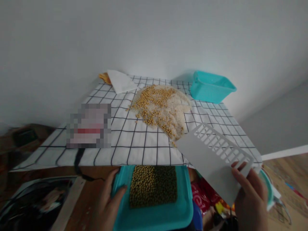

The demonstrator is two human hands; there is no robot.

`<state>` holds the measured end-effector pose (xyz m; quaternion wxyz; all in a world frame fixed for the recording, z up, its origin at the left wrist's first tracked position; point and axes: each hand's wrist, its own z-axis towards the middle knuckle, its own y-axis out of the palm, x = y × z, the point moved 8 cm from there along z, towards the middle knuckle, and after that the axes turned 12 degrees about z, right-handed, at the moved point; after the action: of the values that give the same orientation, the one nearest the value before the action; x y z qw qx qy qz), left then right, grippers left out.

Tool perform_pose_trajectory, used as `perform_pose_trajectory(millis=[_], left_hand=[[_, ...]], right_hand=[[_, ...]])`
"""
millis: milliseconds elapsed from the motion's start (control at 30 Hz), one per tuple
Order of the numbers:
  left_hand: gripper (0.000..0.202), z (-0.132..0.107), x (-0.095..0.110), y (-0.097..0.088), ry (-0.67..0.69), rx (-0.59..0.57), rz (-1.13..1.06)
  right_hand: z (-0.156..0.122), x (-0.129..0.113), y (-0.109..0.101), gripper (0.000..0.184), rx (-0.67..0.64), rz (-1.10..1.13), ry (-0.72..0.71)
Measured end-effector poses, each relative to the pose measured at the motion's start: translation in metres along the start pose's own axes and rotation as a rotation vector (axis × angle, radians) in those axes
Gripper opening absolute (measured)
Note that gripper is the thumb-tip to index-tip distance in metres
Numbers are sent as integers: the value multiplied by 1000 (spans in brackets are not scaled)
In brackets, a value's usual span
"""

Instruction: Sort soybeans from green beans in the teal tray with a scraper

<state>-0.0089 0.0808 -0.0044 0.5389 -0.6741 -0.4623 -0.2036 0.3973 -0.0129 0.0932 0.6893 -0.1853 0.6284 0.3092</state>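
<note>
My left hand grips the left edge of a teal plastic container, thumb over the rim, below the table's front edge. Yellow soybeans fill the left part inside, and smaller dark green beans lie to their right. In my right hand is a thin grey-white plastic board with a row of slots along one edge. It is tilted, its far corner close to a heap of soybeans mixed with pale rice-like grains on the checked tablecloth.
A teal bin stands at the back right against the wall. At the back left lies a white sheet beside something yellow-brown. A pixelated object sits on the left, a black strap hanging from it. Red packets lie below the table.
</note>
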Motion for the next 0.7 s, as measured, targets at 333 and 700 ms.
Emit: perform_pose_trajectory(millis=[333,700], left_hand=[[57,0,-6,-2,-110,4,-25],[57,7,-18,-2,-106,-3,7]], right_hand=[[-5,-4,26,14,-49,-70,21],[1,0,10,13,16,-84,-51]])
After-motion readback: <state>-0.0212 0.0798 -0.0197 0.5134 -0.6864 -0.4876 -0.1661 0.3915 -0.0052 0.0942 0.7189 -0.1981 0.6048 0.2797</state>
